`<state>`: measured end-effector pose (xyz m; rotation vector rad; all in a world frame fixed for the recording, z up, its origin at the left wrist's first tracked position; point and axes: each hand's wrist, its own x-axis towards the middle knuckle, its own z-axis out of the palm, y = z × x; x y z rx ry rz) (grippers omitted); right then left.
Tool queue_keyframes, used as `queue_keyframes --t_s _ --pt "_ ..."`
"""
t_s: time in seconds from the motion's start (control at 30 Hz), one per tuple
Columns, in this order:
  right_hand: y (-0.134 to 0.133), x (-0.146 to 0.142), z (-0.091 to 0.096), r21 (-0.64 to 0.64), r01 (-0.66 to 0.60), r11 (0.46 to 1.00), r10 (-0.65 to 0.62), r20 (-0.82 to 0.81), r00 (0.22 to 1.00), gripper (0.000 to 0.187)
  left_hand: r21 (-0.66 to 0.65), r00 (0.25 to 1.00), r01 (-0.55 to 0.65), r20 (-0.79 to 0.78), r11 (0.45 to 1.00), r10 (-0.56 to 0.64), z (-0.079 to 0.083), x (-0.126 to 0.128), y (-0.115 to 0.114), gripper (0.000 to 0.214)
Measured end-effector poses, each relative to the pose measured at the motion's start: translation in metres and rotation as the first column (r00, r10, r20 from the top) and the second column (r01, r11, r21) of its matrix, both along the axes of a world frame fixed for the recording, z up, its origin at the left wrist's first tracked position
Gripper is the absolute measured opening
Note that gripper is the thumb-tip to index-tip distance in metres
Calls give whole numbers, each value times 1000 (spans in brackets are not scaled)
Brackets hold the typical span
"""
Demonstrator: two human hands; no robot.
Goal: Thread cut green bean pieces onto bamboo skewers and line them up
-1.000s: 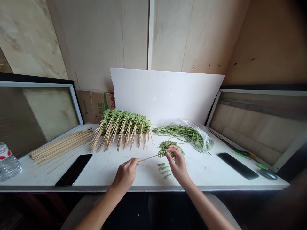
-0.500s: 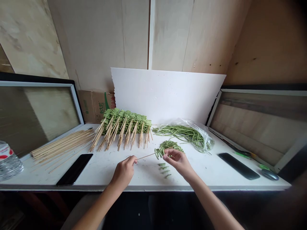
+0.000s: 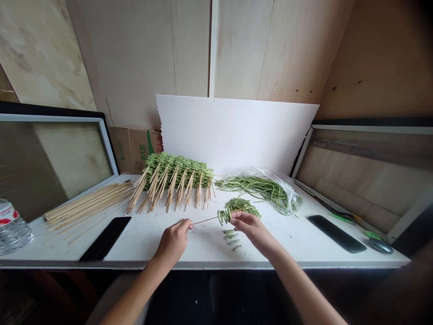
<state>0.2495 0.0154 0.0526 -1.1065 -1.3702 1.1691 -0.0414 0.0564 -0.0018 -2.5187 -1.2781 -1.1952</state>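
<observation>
My left hand (image 3: 176, 235) is closed round one end of a thin wooden skewer (image 3: 205, 220), which points right. Several cut green bean pieces (image 3: 223, 217) are threaded on the skewer's far part. At that end my right hand (image 3: 248, 225) pinches the bean pieces between thumb and fingers; the skewer's tip is hidden. Just below, a short column of loose bean pieces (image 3: 231, 240) lies on the white table (image 3: 203, 246). Behind my right hand is a small heap of cut beans (image 3: 241, 206).
Finished bean skewers (image 3: 179, 169) are stacked at the back left, beside a bundle of bare skewers (image 3: 89, 203). Long beans (image 3: 260, 187) lie in a clear plastic bag. Two phones (image 3: 105, 239), a water bottle (image 3: 13, 228) and a computer mouse (image 3: 380, 245) also rest here.
Both hands stay nearly in place. The right fingers have closed in a little on the bean pieces at the skewer's end.
</observation>
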Motion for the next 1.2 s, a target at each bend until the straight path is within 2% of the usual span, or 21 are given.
queue_keyframes --t_s 0.17,0.27,0.5,0.63,0.83,0.93,1.1,1.2 --pt "5 2 -8 -88 40 995 -49 -97 994 44 -11 1000 -13 -27 1000 12 -1 0 0 33" --pt "7 2 -10 -65 80 995 -86 -102 991 48 -3 999 -13 -41 1000 13 -2 0 0 34" --pt "8 2 -9 -12 83 996 -84 -97 992 44 16 999 7 -41 1000 -6 0 -1 1 35" --pt "9 4 -13 -83 55 995 -65 -120 991 39 -14 1000 27 -14 1000 -27 0 -1 1 34" --pt "9 2 -15 -226 11 974 -68 -246 967 36 -43 998 67 24 997 -66 -1 -1 3 29" --pt "7 -1 -12 -192 39 981 -82 -222 971 38 -48 998 66 24 997 -65 -2 -2 4 29" --pt "5 -2 -11 -183 -35 983 -3 -202 979 35 -42 997 72 26 997 -71 -2 -2 3 30" --pt "6 -3 -16 -167 2 986 -35 -198 980 37 -29 997 74 28 997 -73 -2 -2 3 31"
